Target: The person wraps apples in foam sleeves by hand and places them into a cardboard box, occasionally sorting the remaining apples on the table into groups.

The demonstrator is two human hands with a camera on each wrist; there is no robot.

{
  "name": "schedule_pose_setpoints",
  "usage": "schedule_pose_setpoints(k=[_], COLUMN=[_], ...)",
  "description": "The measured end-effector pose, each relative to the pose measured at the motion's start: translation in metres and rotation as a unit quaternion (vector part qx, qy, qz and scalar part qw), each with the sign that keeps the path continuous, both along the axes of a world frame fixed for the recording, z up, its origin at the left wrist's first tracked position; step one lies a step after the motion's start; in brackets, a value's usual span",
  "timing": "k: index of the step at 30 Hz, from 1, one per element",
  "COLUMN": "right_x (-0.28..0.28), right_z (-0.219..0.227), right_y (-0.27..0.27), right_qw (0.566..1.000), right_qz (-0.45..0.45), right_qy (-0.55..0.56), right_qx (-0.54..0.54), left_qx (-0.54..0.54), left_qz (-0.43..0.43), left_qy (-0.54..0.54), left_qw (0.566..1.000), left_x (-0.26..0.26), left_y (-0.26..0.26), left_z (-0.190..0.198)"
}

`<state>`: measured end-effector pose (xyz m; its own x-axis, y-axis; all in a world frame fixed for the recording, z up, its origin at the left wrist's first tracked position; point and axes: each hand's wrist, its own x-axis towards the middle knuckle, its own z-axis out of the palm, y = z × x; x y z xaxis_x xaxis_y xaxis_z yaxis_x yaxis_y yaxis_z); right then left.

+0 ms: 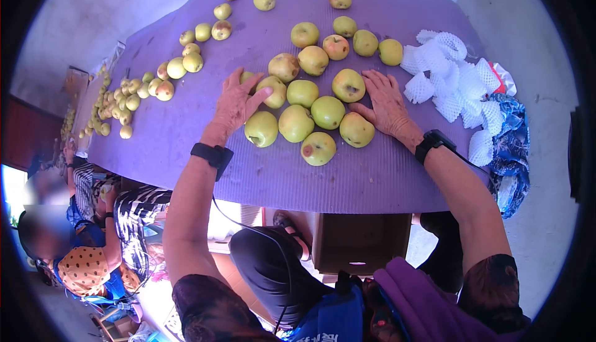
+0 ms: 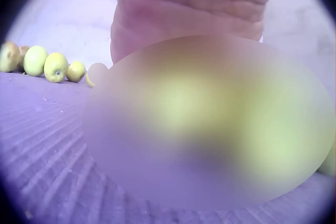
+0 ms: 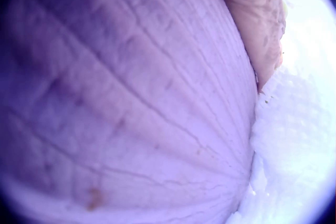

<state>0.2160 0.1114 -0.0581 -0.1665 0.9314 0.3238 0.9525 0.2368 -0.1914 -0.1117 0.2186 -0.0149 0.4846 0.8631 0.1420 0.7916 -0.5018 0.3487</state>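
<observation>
Between my two hands a cluster of yellow-green apples (image 1: pixel 297 123) lies on a purple ribbed table cover (image 1: pixel 248 177). My left hand (image 1: pixel 234 107) is at the cluster's left side, its thumb stretched against a blemished apple (image 1: pixel 274 92). On the other side my right hand (image 1: pixel 386 107) lies with fingers spread, right beside an apple with a dark patch (image 1: pixel 348 85); its thumb reaches the apple (image 1: pixel 356 130) below. A blurred patch hides most of the left hand's contact in the left wrist view. The right wrist view shows mainly the cover.
White foam fruit nets (image 1: pixel 444 72) are heaped right of my right hand, beside a blue patterned cloth (image 1: pixel 510 149). More apples (image 1: pixel 176 67) trail toward the far left. Two people sit at the left, one in a dotted orange top (image 1: pixel 87 270). An open drawer (image 1: pixel 360 239) is below the table edge.
</observation>
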Motion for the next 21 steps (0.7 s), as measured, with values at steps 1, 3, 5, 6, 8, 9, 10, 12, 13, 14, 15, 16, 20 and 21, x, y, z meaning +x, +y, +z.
schedule_pose_setpoints(k=[1,3,5,6,8,9,10,12,13,14,15,16,20,21], right_x=[0.0,0.0,0.001,0.001,-0.001,-0.002,-0.003,-0.002,-0.002,-0.001,-0.001,0.0,-0.002,-0.002], right_z=[-0.001,-0.002,-0.001,-0.001,0.0,0.001,0.002,0.0,-0.001,-0.003,-0.003,-0.003,0.0,0.001], right_y=[0.0,-0.001,0.001,0.0,0.001,0.0,0.0,0.0,0.001,0.001,0.001,0.001,0.0,0.0], right_qw=[1.0,1.0,1.0,1.0,1.0,1.0,1.0,1.0,1.0,1.0,1.0,1.0,0.999,1.0], right_qz=[-0.001,0.0,0.004,0.001,0.007,-0.002,-0.012,-0.01,-0.017,-0.015,-0.011,-0.013,-0.018,-0.015], right_qy=[-0.004,-0.004,-0.005,-0.002,0.003,0.005,0.005,0.005,0.003,0.007,0.008,0.009,0.007,0.006], right_qx=[0.003,0.002,0.008,0.003,0.004,-0.009,-0.022,-0.02,-0.02,-0.018,-0.015,-0.018,-0.026,-0.023], left_qx=[0.001,0.003,0.011,0.0,-0.006,-0.036,-0.066,-0.095,-0.128,-0.125,-0.12,-0.158,-0.199,-0.245], left_qz=[0.009,0.015,0.023,0.026,0.037,0.047,0.056,0.069,0.074,0.071,0.075,0.051,0.002,-0.03], left_qy=[0.001,0.005,0.01,-0.011,-0.03,-0.048,-0.068,-0.092,-0.116,-0.125,-0.125,-0.147,-0.167,-0.185], left_qw=[1.0,1.0,1.0,1.0,0.999,0.997,0.994,0.989,0.982,0.982,0.982,0.975,0.966,0.951], left_x=[0.001,0.0,-0.002,-0.004,-0.01,-0.012,-0.014,-0.014,-0.014,-0.013,-0.011,-0.008,-0.011,-0.013], left_y=[-0.002,-0.002,0.001,0.003,0.01,0.014,0.019,0.02,0.02,0.015,0.012,0.009,0.008,0.009], left_z=[0.0,-0.001,0.001,0.001,0.0,-0.002,-0.005,0.0,0.003,0.01,0.015,0.019,0.02,0.022])
